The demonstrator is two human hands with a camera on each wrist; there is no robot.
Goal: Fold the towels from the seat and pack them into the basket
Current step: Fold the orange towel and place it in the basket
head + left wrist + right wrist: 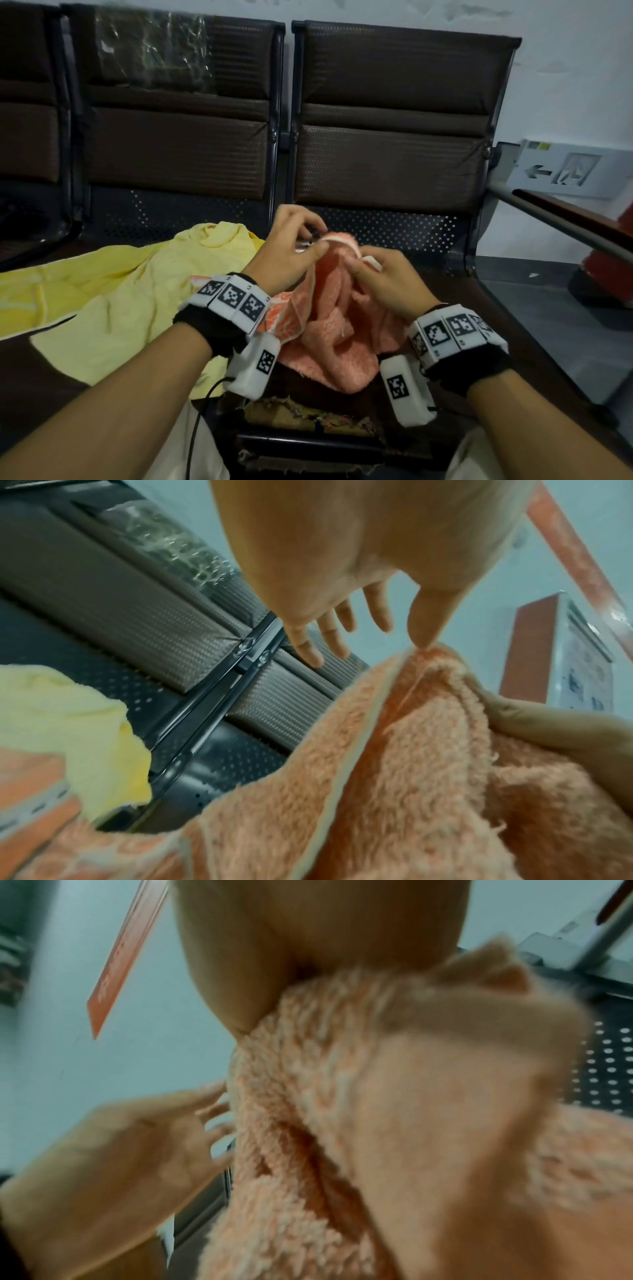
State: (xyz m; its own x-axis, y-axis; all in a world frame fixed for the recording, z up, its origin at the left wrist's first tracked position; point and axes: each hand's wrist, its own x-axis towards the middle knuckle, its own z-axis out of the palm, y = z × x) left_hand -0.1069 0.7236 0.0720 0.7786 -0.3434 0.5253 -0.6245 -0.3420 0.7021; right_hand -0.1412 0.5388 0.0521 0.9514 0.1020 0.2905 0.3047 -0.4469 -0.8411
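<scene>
Both hands are up over the seat [455, 298], close together, and each one pinches the top edge of the pink towel [337, 325]. Left hand [291, 246] nips the white hem between thumb and first finger, and its other fingers [310, 647] stick out loosely past the cloth. Right hand [383, 281] nips the same hem just beside it, with its fingers curled in around the cloth. From the right wrist view the fluffy towel bunches up against that hand, and the picture is blurry there.

The pink towel hangs down from the two hands in soft folds. Its low end rests on the front of the seat, between the two wrists. A yellow towel [113, 294] lies spread out and wrinkled on the next seat to the left, with one bump near the left hand. A patterned orange cloth [274, 308] peeks out under the left wrist, between the yellow towel and the pink one.

Brown seat backs [394, 137] stand behind the towels. A grey sign with an arrow [561, 171] is on the wall at the right.
</scene>
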